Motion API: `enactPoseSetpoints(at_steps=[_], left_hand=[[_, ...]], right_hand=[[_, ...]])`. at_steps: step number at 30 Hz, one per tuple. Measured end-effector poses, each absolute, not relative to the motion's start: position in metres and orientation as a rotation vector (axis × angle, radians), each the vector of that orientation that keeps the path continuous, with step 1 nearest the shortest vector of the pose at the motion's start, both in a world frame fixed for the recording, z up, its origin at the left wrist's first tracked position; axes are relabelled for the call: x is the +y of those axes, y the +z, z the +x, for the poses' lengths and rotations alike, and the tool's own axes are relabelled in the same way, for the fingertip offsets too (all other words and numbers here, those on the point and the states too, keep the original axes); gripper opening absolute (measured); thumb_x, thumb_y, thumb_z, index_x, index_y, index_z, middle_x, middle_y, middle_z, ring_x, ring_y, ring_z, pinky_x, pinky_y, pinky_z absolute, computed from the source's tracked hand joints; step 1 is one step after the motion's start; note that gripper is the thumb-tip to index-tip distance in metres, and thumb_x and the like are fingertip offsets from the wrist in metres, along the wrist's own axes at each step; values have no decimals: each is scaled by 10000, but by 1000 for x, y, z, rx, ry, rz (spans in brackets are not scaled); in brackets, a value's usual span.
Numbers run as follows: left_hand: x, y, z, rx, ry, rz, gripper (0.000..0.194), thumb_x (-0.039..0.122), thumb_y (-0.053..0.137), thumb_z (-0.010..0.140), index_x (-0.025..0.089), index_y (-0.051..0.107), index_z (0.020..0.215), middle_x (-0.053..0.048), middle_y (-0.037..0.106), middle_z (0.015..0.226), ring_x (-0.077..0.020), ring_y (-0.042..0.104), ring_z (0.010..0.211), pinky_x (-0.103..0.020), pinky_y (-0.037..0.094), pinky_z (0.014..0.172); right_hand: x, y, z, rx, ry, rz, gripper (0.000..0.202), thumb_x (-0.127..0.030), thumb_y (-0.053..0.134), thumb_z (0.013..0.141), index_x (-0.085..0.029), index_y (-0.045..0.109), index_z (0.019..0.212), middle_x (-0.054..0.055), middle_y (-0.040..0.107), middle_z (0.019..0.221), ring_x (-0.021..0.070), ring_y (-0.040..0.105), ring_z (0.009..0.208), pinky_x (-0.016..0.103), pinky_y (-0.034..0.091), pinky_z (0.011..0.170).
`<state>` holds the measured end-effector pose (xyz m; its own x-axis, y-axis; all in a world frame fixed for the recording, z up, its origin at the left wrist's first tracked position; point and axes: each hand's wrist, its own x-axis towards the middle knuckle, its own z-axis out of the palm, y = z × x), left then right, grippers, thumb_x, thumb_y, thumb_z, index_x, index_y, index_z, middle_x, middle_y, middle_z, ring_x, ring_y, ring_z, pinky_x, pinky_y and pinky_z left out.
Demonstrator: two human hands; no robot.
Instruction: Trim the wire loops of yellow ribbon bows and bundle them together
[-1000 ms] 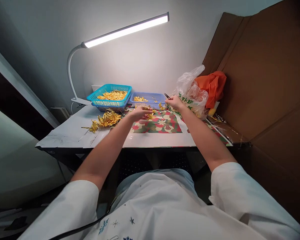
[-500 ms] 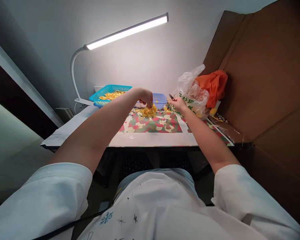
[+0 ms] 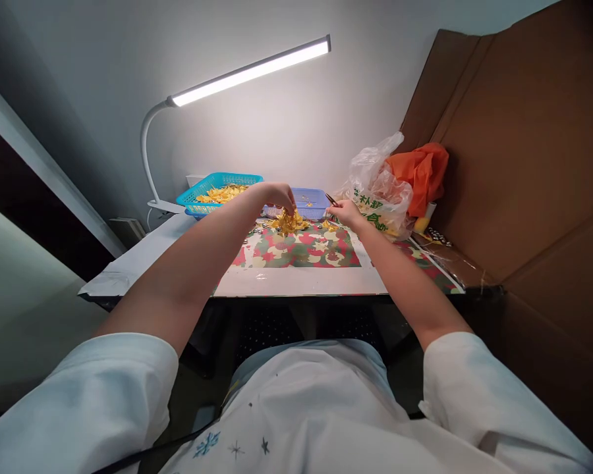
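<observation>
My left hand (image 3: 281,195) points its closed fingers down into a bunch of thin, shiny yellow pieces (image 3: 289,224) on the patterned mat. The fingertips pinch at the top of the bunch; exactly how many pieces they grip is hidden. Dark, slim tweezers (image 3: 331,199) are held in my right hand (image 3: 347,212), their tips pointing up and left. Below that hand lies a smaller yellow piece (image 3: 329,225). Just behind both hands stands a purple-blue basket (image 3: 312,195) with a few yellow bits inside.
A turquoise basket (image 3: 234,178) heaped with yellow pieces stands back left, by a lit desk lamp (image 3: 252,71). At right are a printed plastic bag (image 3: 375,191), an orange cloth (image 3: 422,172) and a tall cardboard panel (image 3: 528,145). The camouflage-patterned mat (image 3: 301,253) covers the table's middle.
My left hand has shifted slightly left, with the yellow bunch below it. My right hand has drawn a little to the left, still holding the tweezers. The whole view has tilted slightly.
</observation>
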<state>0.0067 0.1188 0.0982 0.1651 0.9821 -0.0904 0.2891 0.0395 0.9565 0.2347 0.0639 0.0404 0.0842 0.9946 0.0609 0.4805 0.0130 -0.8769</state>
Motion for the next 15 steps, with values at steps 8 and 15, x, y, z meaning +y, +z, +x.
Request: enactPoseSetpoints(at_steps=[8, 15], left_hand=[[100, 60, 15, 1274, 794, 1221, 271, 315, 605, 925, 179, 619, 1159, -89, 641, 1167, -204, 645, 973, -385, 569, 804], [96, 33, 26, 1081, 815, 1048, 312, 331, 588, 934, 172, 596, 1202, -96, 626, 1196, -206, 641, 982, -403, 564, 823]], right_hand=[[56, 44, 212, -1392, 1096, -1459, 237, -341, 593, 944, -129, 620, 1044, 28, 650, 918, 115, 623, 722, 269, 545, 637], [64, 39, 200, -1303, 1257, -1282, 232, -309, 685, 762, -181, 544, 629, -126, 261, 404, 46, 181, 353, 214, 150, 363]])
